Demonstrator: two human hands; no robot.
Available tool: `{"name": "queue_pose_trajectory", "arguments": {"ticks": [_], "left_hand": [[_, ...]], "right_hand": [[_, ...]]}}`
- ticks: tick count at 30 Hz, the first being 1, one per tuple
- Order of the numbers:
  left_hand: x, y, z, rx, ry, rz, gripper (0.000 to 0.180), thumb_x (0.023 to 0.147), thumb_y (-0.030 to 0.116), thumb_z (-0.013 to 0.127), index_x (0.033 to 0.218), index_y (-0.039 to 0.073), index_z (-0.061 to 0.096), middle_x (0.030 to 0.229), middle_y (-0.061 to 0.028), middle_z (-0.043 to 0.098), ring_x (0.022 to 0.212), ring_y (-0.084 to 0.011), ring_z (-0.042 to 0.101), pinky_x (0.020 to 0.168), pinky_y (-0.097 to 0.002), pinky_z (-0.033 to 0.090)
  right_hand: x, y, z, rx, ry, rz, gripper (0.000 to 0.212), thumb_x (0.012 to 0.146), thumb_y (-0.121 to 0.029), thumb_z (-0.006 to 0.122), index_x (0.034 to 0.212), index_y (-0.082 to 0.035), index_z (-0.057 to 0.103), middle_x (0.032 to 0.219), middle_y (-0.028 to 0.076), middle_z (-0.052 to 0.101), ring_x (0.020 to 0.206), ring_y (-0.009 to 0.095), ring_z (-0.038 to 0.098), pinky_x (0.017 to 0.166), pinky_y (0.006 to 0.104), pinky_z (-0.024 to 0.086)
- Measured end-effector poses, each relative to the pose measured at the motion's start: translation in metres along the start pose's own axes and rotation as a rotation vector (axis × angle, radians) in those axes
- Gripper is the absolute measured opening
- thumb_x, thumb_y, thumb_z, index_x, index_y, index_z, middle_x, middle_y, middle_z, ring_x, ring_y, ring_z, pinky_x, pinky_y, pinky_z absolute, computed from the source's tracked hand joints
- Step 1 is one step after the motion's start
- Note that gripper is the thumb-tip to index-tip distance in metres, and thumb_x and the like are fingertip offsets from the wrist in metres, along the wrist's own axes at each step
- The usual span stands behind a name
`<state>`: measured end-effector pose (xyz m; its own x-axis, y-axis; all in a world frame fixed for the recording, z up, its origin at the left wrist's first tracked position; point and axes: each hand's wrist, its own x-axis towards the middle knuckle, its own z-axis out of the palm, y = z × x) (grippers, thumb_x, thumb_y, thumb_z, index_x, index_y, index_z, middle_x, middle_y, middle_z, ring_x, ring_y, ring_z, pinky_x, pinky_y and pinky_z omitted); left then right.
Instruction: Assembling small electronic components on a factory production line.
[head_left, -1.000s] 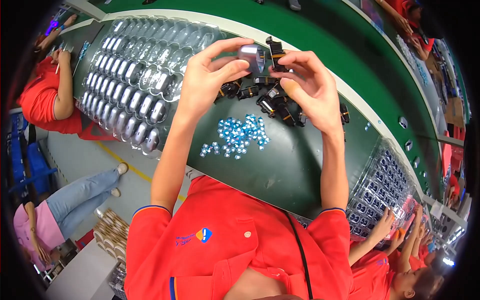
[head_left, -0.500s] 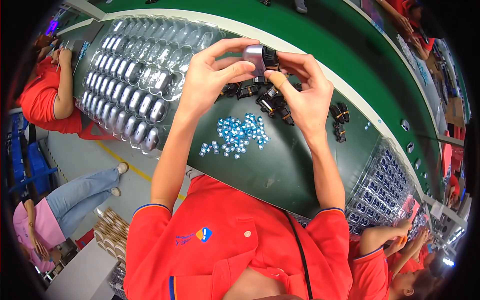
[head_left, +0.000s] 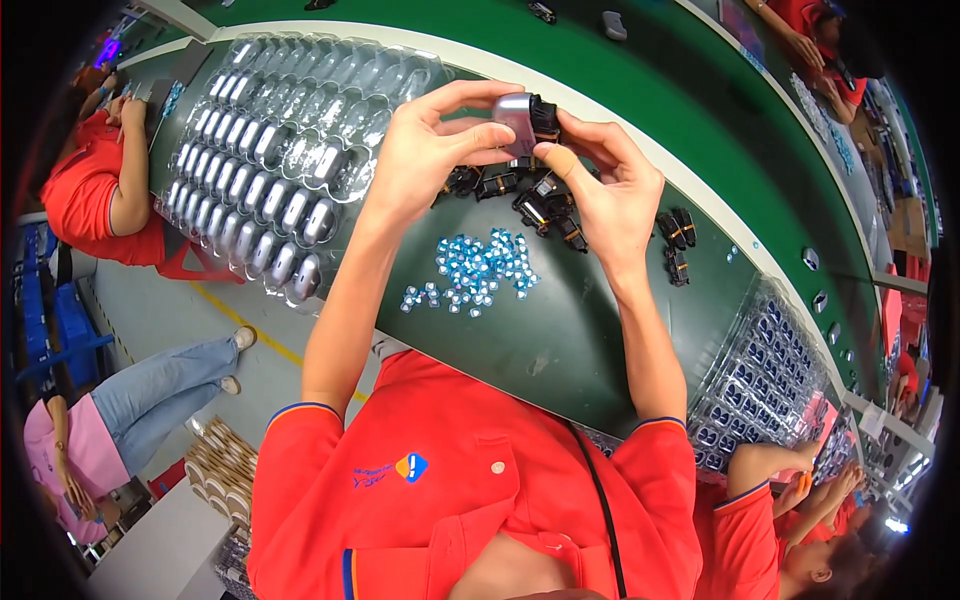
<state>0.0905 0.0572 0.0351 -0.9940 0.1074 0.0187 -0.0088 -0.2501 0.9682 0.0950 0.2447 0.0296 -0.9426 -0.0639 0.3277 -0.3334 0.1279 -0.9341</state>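
A silver-grey, rounded plastic shell (head_left: 512,118) is held up over the far side of the bench, pinched between the thumb and fingers of my left hand (head_left: 425,150). At the shell's right, open end sits a black inner module (head_left: 544,116). My right hand (head_left: 612,185), with a tan wrap on its thumb, grips this module at the opening; how deep it sits inside is hidden. Below my hands lies a pile of similar black modules (head_left: 535,208). Nearer to me is a heap of small blue-and-white pieces (head_left: 478,270).
A clear blister tray (head_left: 335,105) with rows of silver shells stands to the left. Another tray (head_left: 715,385) with dark parts lies at right. Several black modules (head_left: 678,228) rest right of my forearm. Beyond the pale rim runs a green belt (head_left: 690,110) carrying scattered parts. Co-workers sit both sides.
Both hands stay nearly in place, shifting very slightly right with the shell and module still together. On the belt, a grey piece at the top has come further into view.
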Motion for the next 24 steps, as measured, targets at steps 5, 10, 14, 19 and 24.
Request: {"name": "queue_pose_trajectory", "arguments": {"ticks": [5,10,14,19,24], "left_hand": [[-0.001,-0.002,0.004,-0.038,0.009,0.029,0.038,0.084,-0.004,0.068,0.122,0.000,0.063,0.109,-0.0125,0.067,0.094,-0.0204,0.069,0.082,-0.0299,0.061],[-0.002,0.003,0.009,0.004,0.005,0.004,0.040,0.085,-0.006,0.066,0.124,-0.004,0.059,0.116,-0.0157,0.064,0.097,-0.0232,0.068,0.085,-0.0344,0.062],[-0.001,0.007,0.009,0.008,-0.006,0.000,0.040,0.085,-0.005,0.066,0.125,-0.004,0.059,0.116,-0.0151,0.064,0.098,-0.0233,0.068,0.084,-0.0346,0.062],[0.002,0.004,0.009,-0.043,-0.016,0.004,0.040,0.084,-0.003,0.069,0.123,0.000,0.063,0.111,-0.0127,0.067,0.095,-0.0210,0.069,0.083,-0.0291,0.060],[0.005,0.001,0.004,0.022,-0.108,-0.016,0.039,0.083,0.004,0.072,0.122,0.000,0.064,0.112,-0.0107,0.066,0.092,-0.0177,0.067,0.086,-0.0297,0.055]], "right_hand": [[-0.002,-0.007,-0.001,-0.116,0.016,-0.051,0.029,0.081,0.002,0.076,0.109,0.005,0.069,0.104,0.013,0.072,0.095,0.017,0.069,0.088,0.0285,0.054],[-0.003,-0.007,-0.004,-0.120,0.017,-0.075,0.031,0.081,0.003,0.075,0.112,0.004,0.068,0.105,0.014,0.071,0.095,0.018,0.068,0.088,0.0279,0.053],[-0.002,-0.003,-0.005,-0.029,-0.006,-0.018,0.031,0.082,0.003,0.074,0.112,0.004,0.068,0.107,0.014,0.071,0.097,0.017,0.068,0.090,0.0283,0.052],[0.006,0.003,-0.011,0.313,-0.101,0.152,0.035,0.086,-0.001,0.071,0.120,0.004,0.063,0.115,0.014,0.067,0.105,0.018,0.064,0.093,0.0312,0.051],[0.011,0.020,-0.023,0.728,-0.358,0.379,0.042,0.091,-0.016,0.068,0.126,0.002,0.055,0.121,0.013,0.059,0.108,0.020,0.059,0.096,0.0338,0.049]]}}
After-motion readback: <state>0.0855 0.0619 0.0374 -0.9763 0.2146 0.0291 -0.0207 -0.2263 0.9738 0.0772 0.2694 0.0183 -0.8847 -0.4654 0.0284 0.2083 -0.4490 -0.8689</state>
